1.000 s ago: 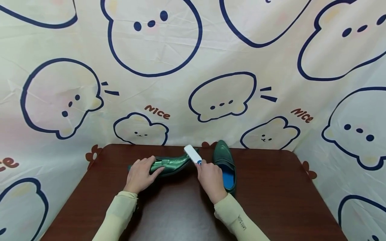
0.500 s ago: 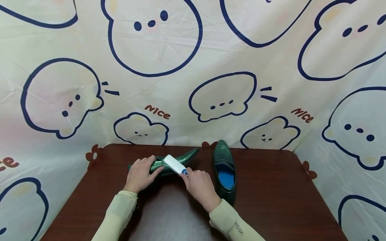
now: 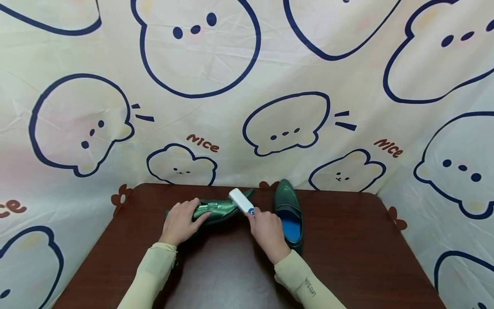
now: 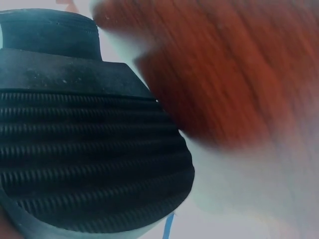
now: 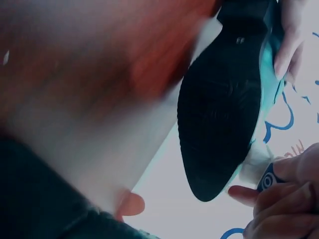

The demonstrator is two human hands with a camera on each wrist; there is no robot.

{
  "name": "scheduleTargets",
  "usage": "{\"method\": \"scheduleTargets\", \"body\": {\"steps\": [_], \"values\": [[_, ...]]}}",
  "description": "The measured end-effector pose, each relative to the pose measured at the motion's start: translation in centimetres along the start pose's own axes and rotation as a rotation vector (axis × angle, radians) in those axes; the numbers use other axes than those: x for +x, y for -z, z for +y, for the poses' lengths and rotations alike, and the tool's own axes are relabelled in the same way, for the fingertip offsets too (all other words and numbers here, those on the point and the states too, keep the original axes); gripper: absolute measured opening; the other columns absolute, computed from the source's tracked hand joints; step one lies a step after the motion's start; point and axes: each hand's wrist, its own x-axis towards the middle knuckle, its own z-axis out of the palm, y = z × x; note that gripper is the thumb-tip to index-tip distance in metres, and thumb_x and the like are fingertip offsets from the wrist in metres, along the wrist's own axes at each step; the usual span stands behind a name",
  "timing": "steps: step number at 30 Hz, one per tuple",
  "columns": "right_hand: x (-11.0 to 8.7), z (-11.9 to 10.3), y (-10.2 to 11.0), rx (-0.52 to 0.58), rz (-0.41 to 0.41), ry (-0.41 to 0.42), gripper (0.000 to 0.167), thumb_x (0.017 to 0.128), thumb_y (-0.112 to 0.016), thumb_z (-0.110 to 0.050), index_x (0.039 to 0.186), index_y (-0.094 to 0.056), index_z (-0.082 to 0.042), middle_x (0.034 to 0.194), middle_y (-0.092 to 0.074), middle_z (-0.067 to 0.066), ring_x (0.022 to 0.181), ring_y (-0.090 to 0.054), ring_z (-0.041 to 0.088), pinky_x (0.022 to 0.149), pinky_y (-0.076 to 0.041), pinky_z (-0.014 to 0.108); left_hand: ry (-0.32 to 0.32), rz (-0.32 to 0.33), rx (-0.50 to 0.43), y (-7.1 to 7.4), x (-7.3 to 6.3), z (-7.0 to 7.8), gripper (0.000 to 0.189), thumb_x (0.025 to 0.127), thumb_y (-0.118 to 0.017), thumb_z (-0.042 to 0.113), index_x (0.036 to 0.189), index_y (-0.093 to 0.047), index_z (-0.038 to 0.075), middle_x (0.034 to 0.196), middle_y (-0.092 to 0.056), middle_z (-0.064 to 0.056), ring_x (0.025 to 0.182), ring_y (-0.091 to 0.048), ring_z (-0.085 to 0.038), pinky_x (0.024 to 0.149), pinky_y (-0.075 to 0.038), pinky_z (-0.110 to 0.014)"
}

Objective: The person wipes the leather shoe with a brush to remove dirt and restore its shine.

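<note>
Soft glare on the dark tabletop [image 3: 231, 270]

shoes [image 3: 218, 211] [image 3: 286, 195]: 2 | white tool [image 3: 241, 200]: 1 | grips [image 3: 180, 223] [image 3: 268, 231]: 2 | table [image 3: 359, 253]: 1

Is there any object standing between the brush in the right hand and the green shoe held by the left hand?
Nothing visible does: the brush in the right hand is right at the front of the held shoe. The other shoe lies to the right, outside that path.

Brush [image 3: 241, 201] back toward held shoe's toe [image 3: 250, 193]
</note>
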Motion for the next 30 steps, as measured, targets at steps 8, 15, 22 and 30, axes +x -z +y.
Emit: {"method": "scheduleTargets", "body": {"steps": [8,15,22,30], "values": [[0.2,0.7,0.3,-0.004,0.021,-0.044,0.033,0.101,-0.068,-0.034,0.092,-0.071,-0.003,0.067,-0.069,0.011,0.046,-0.058,0.020,0.044,-0.049,0.030,0.004,-0.007,0.002,0.0,-0.1,0.4,0.039,0.093,-0.072,0.052,0.095,-0.057,0.016,0.073,-0.052,0.004,0.066,-0.044,-0.013,0.065,-0.034,-0.031],[0.1,0.5,0.7,0.015,-0.013,-0.043,0.033,0.101,-0.068,-0.034,0.097,-0.071,-0.001,0.069,-0.069,0.011,0.047,-0.057,0.019,0.045,-0.049,0.030,0.028,-0.004,-0.005,0.2,0.0,0.6,0.041,0.092,-0.072,0.054,0.099,-0.060,0.015,0.078,-0.060,-0.001,0.068,-0.048,-0.015,0.066,-0.038,-0.031],[-0.3,-0.3,1.3,0.102,-0.129,-0.021,0.035,0.103,-0.064,-0.038,0.107,-0.071,-0.003,0.079,-0.073,0.008,0.056,-0.062,0.016,0.052,-0.051,0.028,0.019,-0.043,-0.024,1.3,-0.4,-0.9,0.039,0.091,-0.074,0.053,0.094,-0.056,0.018,0.072,-0.051,0.006,0.065,-0.043,-0.012,0.063,-0.036,-0.030],[-1.0,-1.8,0.6,0.135,-0.154,0.048,0.032,0.103,-0.065,-0.037,0.102,-0.071,-0.006,0.071,-0.068,0.001,0.055,-0.059,0.011,0.051,-0.047,0.024,0.006,-0.079,-0.027,2.4,-1.3,-3.4,0.037,0.091,-0.073,0.054,0.093,-0.055,0.022,0.070,-0.043,0.009,0.066,-0.038,-0.010,0.060,-0.031,-0.028]]}}
